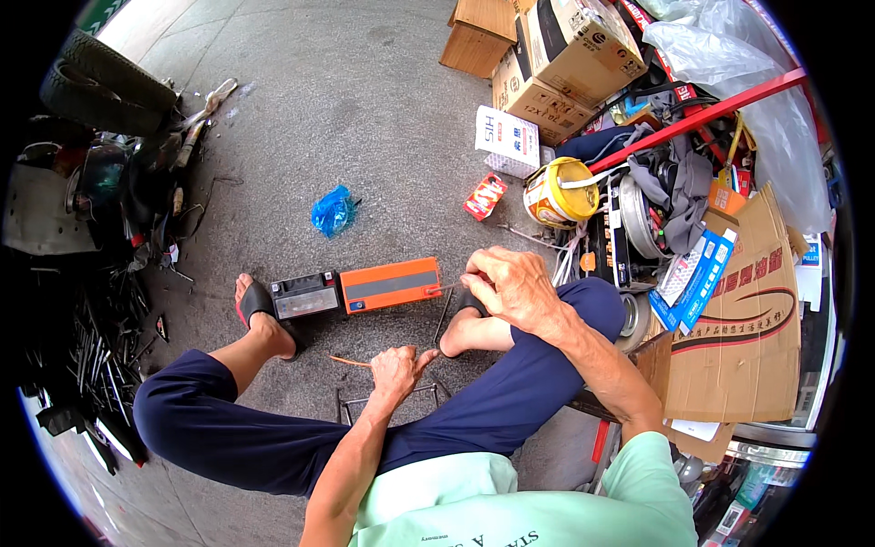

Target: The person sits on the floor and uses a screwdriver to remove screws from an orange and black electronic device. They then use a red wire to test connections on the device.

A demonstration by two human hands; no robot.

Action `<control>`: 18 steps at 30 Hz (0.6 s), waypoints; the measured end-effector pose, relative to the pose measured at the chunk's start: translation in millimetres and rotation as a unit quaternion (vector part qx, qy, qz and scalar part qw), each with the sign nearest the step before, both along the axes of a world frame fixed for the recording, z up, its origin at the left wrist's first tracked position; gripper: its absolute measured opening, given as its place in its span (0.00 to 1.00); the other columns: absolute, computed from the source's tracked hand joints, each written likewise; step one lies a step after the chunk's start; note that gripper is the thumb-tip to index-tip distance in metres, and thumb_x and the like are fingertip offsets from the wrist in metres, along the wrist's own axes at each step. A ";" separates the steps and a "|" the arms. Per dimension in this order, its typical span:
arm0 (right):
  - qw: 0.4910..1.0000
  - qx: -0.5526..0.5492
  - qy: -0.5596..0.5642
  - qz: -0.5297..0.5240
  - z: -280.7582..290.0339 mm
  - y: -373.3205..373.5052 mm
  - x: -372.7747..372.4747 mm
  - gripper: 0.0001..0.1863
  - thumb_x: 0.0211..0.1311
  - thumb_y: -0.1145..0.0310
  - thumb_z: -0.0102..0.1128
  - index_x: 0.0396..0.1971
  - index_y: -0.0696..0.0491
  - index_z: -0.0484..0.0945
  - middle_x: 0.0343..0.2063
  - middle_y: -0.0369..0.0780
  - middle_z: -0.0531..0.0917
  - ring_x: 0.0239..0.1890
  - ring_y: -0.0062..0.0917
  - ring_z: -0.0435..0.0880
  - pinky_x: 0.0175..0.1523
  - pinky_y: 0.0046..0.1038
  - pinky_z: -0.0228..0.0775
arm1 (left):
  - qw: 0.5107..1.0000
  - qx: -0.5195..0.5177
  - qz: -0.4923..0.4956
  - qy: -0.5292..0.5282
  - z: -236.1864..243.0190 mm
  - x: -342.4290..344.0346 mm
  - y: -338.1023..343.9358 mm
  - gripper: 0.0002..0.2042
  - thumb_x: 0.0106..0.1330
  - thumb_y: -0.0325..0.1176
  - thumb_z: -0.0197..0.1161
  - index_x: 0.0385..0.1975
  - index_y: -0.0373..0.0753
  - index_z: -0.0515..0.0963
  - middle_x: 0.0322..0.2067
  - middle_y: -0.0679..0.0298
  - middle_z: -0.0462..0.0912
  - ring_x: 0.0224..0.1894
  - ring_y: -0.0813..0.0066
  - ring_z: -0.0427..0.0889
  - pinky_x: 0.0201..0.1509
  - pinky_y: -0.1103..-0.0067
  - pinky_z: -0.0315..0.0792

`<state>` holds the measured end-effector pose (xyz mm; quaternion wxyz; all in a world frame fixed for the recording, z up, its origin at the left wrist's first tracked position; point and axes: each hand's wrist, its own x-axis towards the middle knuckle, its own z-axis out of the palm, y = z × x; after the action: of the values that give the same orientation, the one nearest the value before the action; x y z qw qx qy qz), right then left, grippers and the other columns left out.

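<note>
Between my feet, a black-and-grey battery (305, 295) and an orange battery-like block (392, 284) with a grey stripe lie end to end on the ground. My right hand (513, 287) is just right of the orange block, thumb and fingers pinched on a thin reddish wire-like piece (447, 288). That piece reaches the block's right end; whether it is fixed there I cannot tell. Nearer to me, my left hand (396, 373) is closed, its thumb pointing right. A thin orange-brown strip (349, 362), perhaps wire, sticks out from its left side.
A crumpled blue plastic bag (334, 211) lies beyond the batteries. On the right are a yellow-lidded bucket (563, 191), a red packet (485, 196), cardboard boxes (583, 55) and a red bar (697, 121). Tyres (109, 82) and a heap of dark rods (96, 351) occupy the left.
</note>
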<state>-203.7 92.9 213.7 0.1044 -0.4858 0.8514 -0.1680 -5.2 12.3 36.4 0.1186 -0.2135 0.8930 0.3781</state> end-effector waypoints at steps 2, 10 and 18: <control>0.999 -0.019 -0.026 0.021 0.1 4.1 -2.3 0.08 0.55 0.64 0.59 0.26 0.53 0.73 0.27 0.41 0.75 0.28 0.36 0.79 0.32 0.34 0.70 | 1.000 -0.007 -0.010 -0.019 -12.4 3.1 -2.1 0.29 0.57 0.61 0.56 0.14 0.35 0.77 0.15 0.49 0.76 0.23 0.50 0.79 0.27 0.62 0.70; 0.997 0.049 -0.047 -0.043 -1.9 6.8 -5.7 0.15 0.59 0.60 0.55 0.30 0.58 0.68 0.27 0.47 0.75 0.29 0.42 0.79 0.33 0.41 0.70 | 0.991 -0.053 -0.012 0.119 -21.4 -6.7 3.8 0.15 0.59 0.43 0.61 0.34 0.35 0.79 0.27 0.56 0.80 0.31 0.58 0.79 0.38 0.62 0.68; 0.999 -0.015 -0.021 0.029 -6.6 15.8 -0.4 0.18 0.50 0.67 0.59 0.37 0.60 0.67 0.33 0.45 0.70 0.34 0.38 0.79 0.30 0.37 0.72 | 0.954 0.199 0.206 0.091 2.9 -66.0 4.8 0.15 0.61 0.32 0.59 0.44 0.28 0.74 0.29 0.57 0.82 0.31 0.75 0.80 0.38 0.78 0.73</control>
<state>-204.1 108.6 207.1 0.1198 -0.5084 0.8319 -0.1874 -71.2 17.1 39.3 -0.0033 -0.3301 0.7429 0.5824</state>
